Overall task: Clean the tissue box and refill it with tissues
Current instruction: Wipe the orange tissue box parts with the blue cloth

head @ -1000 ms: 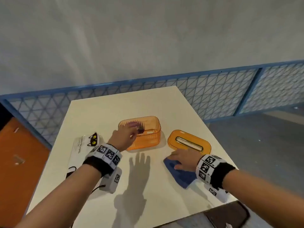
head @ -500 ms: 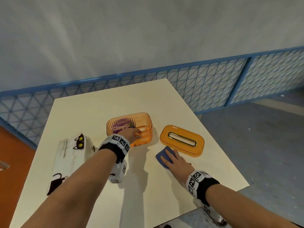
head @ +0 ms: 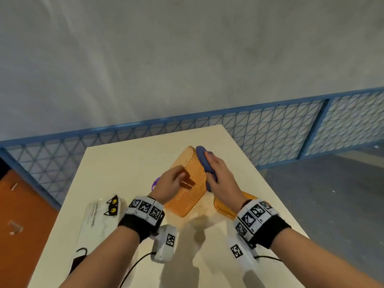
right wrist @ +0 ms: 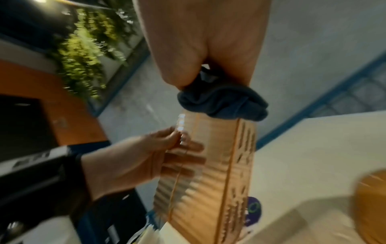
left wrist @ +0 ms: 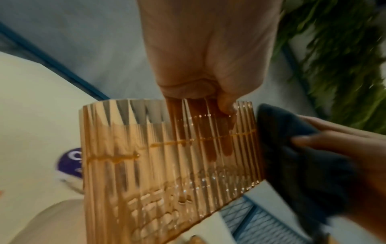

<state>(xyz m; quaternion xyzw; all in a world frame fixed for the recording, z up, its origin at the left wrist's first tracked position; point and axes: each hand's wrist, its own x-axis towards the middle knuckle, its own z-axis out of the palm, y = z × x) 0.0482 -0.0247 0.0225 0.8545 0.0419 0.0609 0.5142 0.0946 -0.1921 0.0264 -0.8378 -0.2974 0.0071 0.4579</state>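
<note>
Head view: translucent orange ribbed tissue box (head: pixel 188 183), lid off, is held tilted above the tabletop (head: pixel 128 159). Left hand (head: pixel 169 187) grips its rim, fingers inside. Right hand (head: pixel 221 179) presses a blue cloth (head: pixel 204 161) against its side.

Left wrist view: fingers show through the ribbed wall (left wrist: pixel 167 165).

Right wrist view: cloth bunched in the palm against the box.

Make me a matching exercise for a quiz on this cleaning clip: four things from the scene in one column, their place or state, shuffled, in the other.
Things:
1. orange tissue box
2. blue cloth
3. orange lid
4. tissue pack

Places or states:
A. lying flat on the table, under the right wrist
B. lifted and tilted, gripped by the left hand
C. lying on the table's left side, cat print on it
D. pressed against the box by the right hand

Pairs: 1-B, 2-D, 3-A, 4-C
</note>
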